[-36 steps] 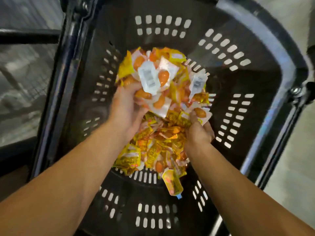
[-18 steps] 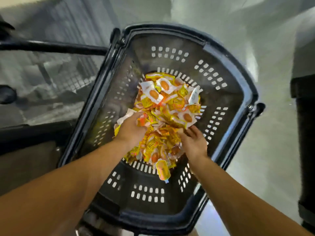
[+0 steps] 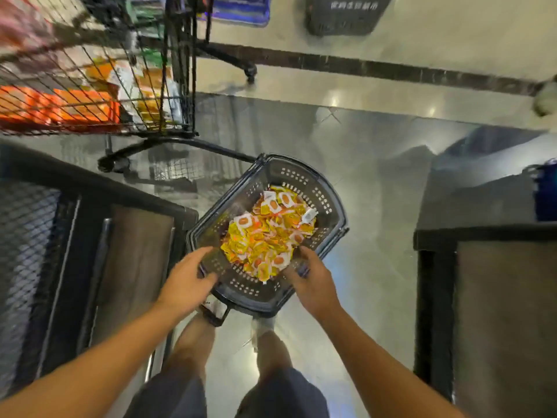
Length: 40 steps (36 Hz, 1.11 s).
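Polished grey floor (image 3: 376,164) ran between dark shelf units, one on the left (image 3: 60,251) and one on the right (image 3: 497,297). On that floor, just ahead of the person's feet, sat a dark basket (image 3: 337,206) with slotted walls, turned at an angle. Its handle (image 3: 215,315) lay down at the near end. Packets (image 3: 268,233), yellow, orange and white, were heaped inside along the basket's middle, clear of its far-left wall.

The left hand (image 3: 187,282) was over the near-left corner of the basket, fingers spread and fairly straight, thumb pointed in toward the heap. It held nothing; whether it touched the rim could not be told. The right hand (image 3: 313,282) was at the near-right rim, beside the near edge of the packets. Its fingers (image 3: 303,254) were loosely bent over the rim, and the blur hid whether they had hold of the rim or of a packet.

A wire cart (image 3: 90,95) with orange and yellow goods stood at upper left, well apart from the basket. Another dark basket (image 3: 343,19) sat at the far top, and a white shoe (image 3: 262,324) showed just behind the near rim
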Tool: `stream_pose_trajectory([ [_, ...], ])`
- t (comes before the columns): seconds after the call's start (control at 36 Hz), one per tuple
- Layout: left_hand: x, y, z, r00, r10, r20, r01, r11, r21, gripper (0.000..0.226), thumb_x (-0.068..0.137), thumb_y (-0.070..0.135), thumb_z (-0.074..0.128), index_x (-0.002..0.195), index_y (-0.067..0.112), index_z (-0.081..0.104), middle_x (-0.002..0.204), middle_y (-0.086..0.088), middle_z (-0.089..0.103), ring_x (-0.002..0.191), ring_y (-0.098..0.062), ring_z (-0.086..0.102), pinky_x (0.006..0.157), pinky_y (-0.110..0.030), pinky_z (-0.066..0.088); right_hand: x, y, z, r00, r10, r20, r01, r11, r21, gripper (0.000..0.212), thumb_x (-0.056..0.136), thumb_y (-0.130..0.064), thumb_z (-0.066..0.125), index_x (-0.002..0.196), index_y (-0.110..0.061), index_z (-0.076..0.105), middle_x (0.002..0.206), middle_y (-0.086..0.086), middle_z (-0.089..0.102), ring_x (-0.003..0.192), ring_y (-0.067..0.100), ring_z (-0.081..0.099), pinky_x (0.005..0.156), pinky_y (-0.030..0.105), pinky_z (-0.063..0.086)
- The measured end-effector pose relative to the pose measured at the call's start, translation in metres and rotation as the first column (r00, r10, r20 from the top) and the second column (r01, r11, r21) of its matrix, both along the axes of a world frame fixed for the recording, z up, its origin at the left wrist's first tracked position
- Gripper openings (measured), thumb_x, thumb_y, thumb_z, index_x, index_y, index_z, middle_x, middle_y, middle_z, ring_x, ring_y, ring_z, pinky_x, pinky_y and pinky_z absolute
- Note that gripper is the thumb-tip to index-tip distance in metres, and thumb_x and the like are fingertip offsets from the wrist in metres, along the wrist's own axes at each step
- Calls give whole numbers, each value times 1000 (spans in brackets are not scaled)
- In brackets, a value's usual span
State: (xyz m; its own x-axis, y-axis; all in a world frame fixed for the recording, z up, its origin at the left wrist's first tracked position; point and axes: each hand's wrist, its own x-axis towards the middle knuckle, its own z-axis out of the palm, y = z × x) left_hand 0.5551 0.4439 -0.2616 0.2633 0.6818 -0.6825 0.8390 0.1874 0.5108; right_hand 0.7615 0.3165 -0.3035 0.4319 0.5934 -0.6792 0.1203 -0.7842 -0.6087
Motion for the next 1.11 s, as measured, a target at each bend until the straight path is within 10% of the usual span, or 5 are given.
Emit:
stream_pose_trajectory([
  [0.19,-58,-57,115,999,21,40,-27,986,162,52,88,-3,69,138,5,55,146,-12,51,139,-28,43,116,-33,26,-36,-39,114,988,142,56,-150,970,190,57,96,-26,71,148,-28,47,151,-10,50,137,11,49,115,34,41],
  [0.36,-123,-124,177,986,144,86,-162,955,249,58,91,2,68,144,9,47,155,-2,36,146,-14,23,119,-20,7,-77,-77,168,931,347,111,-362,914,181,56,97,-33,67,148,-36,44,152,-15,46,139,11,44,115,33,38],
  [0.47,-165,-162,197,965,242,103,-262,920,291,57,90,-2,67,143,6,47,154,-10,38,148,-29,27,124,-41,16,-103,-86,186,875,469,118,-484,853,194,53,97,-30,68,146,-34,46,151,-10,49,140,12,44,116,35,39],
  [0.72,-280,-241,196,893,415,171,-445,770,457,54,93,13,66,144,18,49,159,0,32,153,-25,16,124,-46,18,-189,-53,206,466,828,312,-884,424,195,52,99,-36,62,147,-26,45,151,-3,48,139,18,45,111,23,33],
  [1.11,-452,-381,216,769,615,174,-590,579,563,51,92,5,67,141,8,53,152,-10,41,146,-35,31,121,-40,16,-401,-106,225,97,952,290,-975,32,221,44,99,-35,64,131,-54,41,134,-21,48,127,4,46,95,-1,29],
])
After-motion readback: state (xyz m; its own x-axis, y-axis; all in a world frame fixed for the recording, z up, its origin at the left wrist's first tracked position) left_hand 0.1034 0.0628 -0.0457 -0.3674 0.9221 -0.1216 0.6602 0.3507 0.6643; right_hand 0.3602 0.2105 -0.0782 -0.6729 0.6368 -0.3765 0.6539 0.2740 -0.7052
